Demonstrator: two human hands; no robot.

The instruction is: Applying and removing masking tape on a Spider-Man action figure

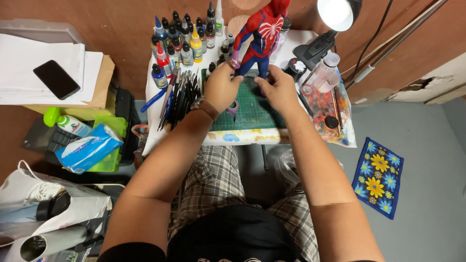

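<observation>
A red and blue action figure (pixel 259 36) stands upright on a green cutting mat (pixel 252 114) on a small white table (pixel 155 90). My left hand (pixel 222 86), with a watch on the wrist, grips the figure's lower arm and leg on its left side. My right hand (pixel 280 89) is at the figure's feet on the right, fingers curled against the base; its grip is partly hidden. A small purple piece (pixel 232 107) lies on the mat just below my left hand.
Several dropper paint bottles (pixel 184 41) stand at the table's back left, with brushes (pixel 178 99) in front. A desk lamp (pixel 335 14), a paint-stained palette (pixel 326 104) and a clear bottle (pixel 324 73) are right. A phone (pixel 57 79) on papers, tissue pack (pixel 86 148), floral mat (pixel 379 175).
</observation>
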